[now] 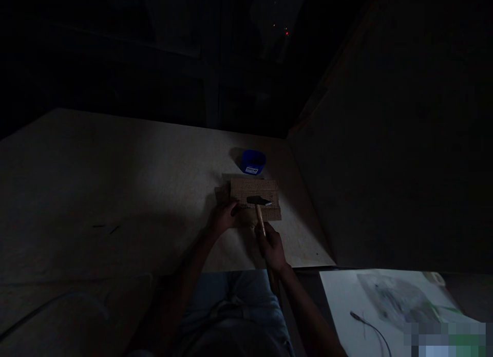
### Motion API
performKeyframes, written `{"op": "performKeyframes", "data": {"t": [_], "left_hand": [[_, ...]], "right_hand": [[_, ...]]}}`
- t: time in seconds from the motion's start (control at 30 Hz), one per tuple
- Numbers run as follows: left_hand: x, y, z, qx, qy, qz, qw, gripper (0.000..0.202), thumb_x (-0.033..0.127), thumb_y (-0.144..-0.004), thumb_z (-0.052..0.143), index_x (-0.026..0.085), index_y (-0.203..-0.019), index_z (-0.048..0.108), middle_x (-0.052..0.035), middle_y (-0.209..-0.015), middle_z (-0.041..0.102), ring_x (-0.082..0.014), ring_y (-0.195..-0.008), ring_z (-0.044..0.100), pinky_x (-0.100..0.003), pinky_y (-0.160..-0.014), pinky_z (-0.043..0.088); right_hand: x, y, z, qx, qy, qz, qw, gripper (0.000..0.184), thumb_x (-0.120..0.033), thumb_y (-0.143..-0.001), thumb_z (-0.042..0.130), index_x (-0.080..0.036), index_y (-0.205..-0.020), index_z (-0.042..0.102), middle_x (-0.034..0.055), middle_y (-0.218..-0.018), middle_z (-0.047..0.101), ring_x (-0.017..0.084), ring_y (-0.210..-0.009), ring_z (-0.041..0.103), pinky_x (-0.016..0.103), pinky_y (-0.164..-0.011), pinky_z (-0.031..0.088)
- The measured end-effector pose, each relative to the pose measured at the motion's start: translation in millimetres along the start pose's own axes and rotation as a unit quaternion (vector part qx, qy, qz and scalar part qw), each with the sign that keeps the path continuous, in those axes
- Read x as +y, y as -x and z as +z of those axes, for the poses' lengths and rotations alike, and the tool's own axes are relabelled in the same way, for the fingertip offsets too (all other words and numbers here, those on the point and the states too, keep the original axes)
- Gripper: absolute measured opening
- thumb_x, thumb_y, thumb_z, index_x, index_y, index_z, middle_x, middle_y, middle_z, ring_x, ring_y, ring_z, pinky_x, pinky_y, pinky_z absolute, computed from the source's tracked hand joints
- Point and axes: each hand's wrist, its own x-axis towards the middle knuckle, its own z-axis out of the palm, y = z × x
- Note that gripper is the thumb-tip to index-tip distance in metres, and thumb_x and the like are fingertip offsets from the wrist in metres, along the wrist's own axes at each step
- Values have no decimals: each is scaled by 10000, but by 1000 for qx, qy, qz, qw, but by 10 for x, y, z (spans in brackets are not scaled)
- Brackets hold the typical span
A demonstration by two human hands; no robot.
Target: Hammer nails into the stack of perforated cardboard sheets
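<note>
Nearest, denim-covered legs point(234, 295) are stopping at the near edge of the bench point(115, 167), and to their right a white surface point(335, 300) is carrying a transparent plastic bag point(400, 298) and a dark cable point(373, 326). Just past that near edge, the right hand point(273, 246) is gripping a hammer point(259, 213), its fingers wrapping the wooden handle; the metal head is pointing away from the body, showing over the corrugated cardboard point(250, 186). The hammer should be handling as stiff and head-heavy, the bare wood offering the soundest hold well back from the head. The left hand point(224, 217) is resting at the cardboard's left side, and in this dim light I cannot tell whether its fingers are pinching or only pressing it. The cardboard is lying on the bench in front of the body, probably light and easily dented, its sides offering the best place for steadying it flat. Two thin dark pieces point(98, 226) are lying well to the left, where the bench is spreading widest for moving; on the right, a dark wall point(385, 141) is limiting sideways reach. Just beyond the cardboard, a blue tub point(260, 167) is standing before the bench's far edge.
</note>
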Motion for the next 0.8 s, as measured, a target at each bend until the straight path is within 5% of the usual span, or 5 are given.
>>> {"op": "performKeyframes", "data": {"t": [0.23, 0.8], "left_hand": [[150, -90, -69, -27, -35, 86, 995, 188, 285, -897, 634, 243, -1051, 733, -61, -1064, 726, -199, -987, 663, -314, -870, 512], [33, -150, 22, -32, -27, 53, 998, 152, 179, -870, 618, 213, -949, 743, -58, -1018, 711, -172, -938, 660, -285, -837, 501]], "right_hand": [[53, 35, -78, 14, -48, 46, 998, 326, -488, -917, 484, -179, -926, 585, -56, -593, 471, 89, -450, 379, 192, -410, 320], [76, -96, -27, -51, 58, -26, 997, 315, -311, -893, 445, -148, -1062, 655, 72, -846, 710, 199, -743, 635, 260, -640, 449]]}}
